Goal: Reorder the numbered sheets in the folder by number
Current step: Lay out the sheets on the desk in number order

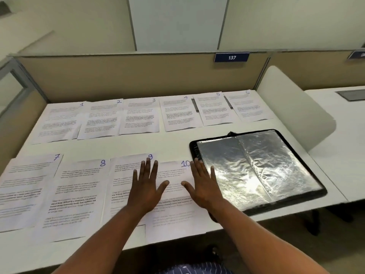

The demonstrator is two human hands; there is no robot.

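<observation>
Left hand (pixel 145 191), right hand (pixel 203 189) flat, fingers straight, on sheet 10 (pixel 173 224); long axis points away.

Your sheets (pixel 136 117) are white with black print and blue handwritten numbers. Your folder (pixel 256 169) is black-rimmed, its inside shiny silver. The desk (pixel 173 143) is white, the partition (pixel 118 80) beige, its label (pixel 231 57) blue with white digits, your clothing (pixel 189 269) dark blue with pale stripes.

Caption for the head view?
Person's left hand and right hand spread over sheet 9 and sheet 10 beside the open folder.
</observation>
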